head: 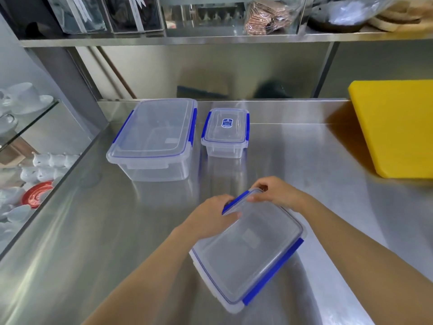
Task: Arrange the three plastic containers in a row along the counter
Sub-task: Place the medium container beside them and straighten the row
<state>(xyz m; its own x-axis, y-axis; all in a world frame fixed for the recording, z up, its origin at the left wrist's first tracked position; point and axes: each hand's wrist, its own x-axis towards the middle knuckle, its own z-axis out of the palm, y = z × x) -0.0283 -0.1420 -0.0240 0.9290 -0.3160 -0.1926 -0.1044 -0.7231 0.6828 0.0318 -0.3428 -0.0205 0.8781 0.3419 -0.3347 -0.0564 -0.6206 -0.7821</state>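
Hands are working the third container, which is lying askew near the worktop's front edge; the left hand is gripping its far left corner and the right hand is pinching the far rim, probably to swing it square; the large container and small container are already sitting side by side along the back edge, leaving room beside the yellow board.

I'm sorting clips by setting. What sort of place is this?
Probably a commercial kitchen or café prep area: a brushed stainless steel counter under a steel shelf, a thick yellow plastic cutting board, and stacked white ceramic cups and saucers on glass shelving to the left.
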